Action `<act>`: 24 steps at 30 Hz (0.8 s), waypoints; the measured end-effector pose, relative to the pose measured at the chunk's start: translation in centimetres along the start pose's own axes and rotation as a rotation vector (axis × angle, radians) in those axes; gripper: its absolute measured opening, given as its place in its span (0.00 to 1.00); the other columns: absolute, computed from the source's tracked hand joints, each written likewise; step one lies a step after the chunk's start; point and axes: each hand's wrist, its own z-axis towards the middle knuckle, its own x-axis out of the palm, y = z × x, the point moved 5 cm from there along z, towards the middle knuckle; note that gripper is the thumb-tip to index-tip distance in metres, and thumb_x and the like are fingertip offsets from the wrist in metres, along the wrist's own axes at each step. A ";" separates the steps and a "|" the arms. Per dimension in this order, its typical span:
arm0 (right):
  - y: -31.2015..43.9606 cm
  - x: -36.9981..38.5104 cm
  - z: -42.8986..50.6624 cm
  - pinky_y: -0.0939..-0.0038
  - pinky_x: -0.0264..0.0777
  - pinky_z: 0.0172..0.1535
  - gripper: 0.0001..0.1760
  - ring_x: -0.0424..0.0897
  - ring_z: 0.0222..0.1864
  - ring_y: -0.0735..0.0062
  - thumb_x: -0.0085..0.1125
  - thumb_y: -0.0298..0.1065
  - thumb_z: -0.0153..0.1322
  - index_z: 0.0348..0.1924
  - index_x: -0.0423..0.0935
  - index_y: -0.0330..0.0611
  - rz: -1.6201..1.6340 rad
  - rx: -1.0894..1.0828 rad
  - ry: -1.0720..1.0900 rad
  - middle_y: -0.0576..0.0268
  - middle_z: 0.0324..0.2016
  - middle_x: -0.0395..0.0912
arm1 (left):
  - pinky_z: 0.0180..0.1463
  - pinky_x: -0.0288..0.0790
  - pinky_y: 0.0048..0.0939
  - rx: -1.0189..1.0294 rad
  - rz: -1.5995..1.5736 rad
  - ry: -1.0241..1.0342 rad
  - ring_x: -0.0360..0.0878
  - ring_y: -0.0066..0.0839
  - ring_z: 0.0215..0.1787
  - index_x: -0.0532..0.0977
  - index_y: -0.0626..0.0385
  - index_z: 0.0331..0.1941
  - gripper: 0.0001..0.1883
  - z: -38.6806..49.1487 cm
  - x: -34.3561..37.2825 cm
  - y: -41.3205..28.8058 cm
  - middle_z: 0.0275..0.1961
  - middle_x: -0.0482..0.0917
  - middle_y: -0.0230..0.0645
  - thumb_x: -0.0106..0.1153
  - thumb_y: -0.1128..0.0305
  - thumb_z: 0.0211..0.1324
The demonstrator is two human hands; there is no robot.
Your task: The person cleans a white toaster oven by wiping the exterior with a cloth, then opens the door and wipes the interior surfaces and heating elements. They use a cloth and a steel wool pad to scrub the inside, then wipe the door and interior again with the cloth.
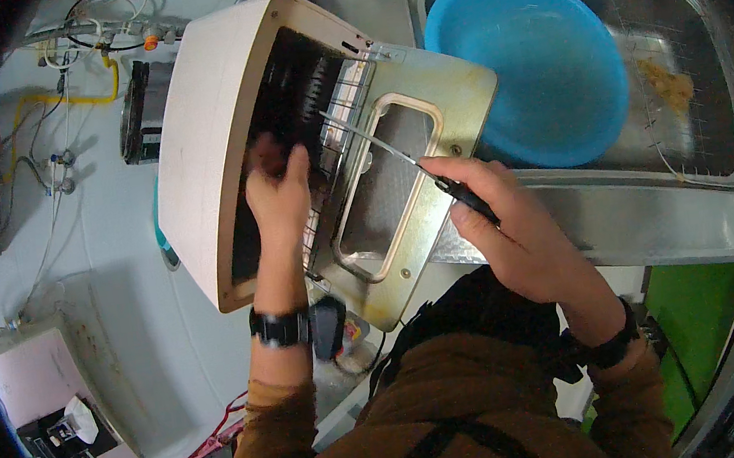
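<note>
A white toaster oven [220, 130] sits tilted before me with its door [462, 82] folded down. The door's window frame is metal-edged, and a wire rack [347, 99] shows at the oven's mouth. My left hand [281, 188] reaches into the dark cavity; its fingers blur into shadow, so whatever they hold or touch is hidden. Between thumb and fingers, my right hand [515, 219] grips a long, thin screwdriver [392, 150] by its black handle. The shaft slants over the open door, and its tip lies at the oven opening near the rack.
Right of the oven, a blue plastic basin [532, 68] rests in a stainless steel sink [697, 144] beside a wire rack and a yellowish scrap [666, 85]. A yellow pipe [70, 100] and cables line the left wall. A pale box [65, 412] stands lower left.
</note>
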 end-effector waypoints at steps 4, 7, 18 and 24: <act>0.6 0.4 0.4 0.64 0.62 0.44 0.15 0.66 0.38 0.56 0.45 0.25 0.69 0.48 0.71 0.39 -0.174 -0.099 0.088 0.53 0.35 0.71 | 0.65 0.55 0.40 -0.357 0.164 0.004 0.66 0.48 0.60 0.63 0.65 0.58 0.43 4.6 0.5 4.4 0.57 0.68 0.57 0.68 0.53 0.40; 0.8 0.5 0.8 0.65 0.62 0.43 0.14 0.66 0.39 0.55 0.47 0.26 0.69 0.48 0.72 0.39 -0.224 -0.155 0.038 0.53 0.34 0.71 | 0.64 0.56 0.39 -0.451 0.072 0.012 0.66 0.47 0.60 0.64 0.65 0.57 0.41 5.7 0.3 6.5 0.57 0.69 0.56 0.67 0.55 0.40; 1.1 0.3 8.1 0.62 0.70 0.38 0.09 0.73 0.38 0.55 0.54 0.29 0.63 0.35 0.76 0.36 -0.766 -0.343 -0.180 0.53 0.30 0.75 | 0.63 0.59 0.36 0.106 0.211 -0.200 0.67 0.41 0.58 0.66 0.65 0.54 0.34 9.6 0.1 7.7 0.57 0.70 0.51 0.64 0.62 0.43; 0.3 2.9 14.4 0.56 0.73 0.36 0.07 0.79 0.35 0.49 0.54 0.30 0.64 0.35 0.75 0.38 -0.919 -0.359 -0.002 0.48 0.32 0.77 | 0.62 0.61 0.34 0.199 0.285 -0.202 0.67 0.38 0.58 0.68 0.65 0.53 0.30 9.7 -0.2 6.5 0.57 0.70 0.48 0.62 0.67 0.44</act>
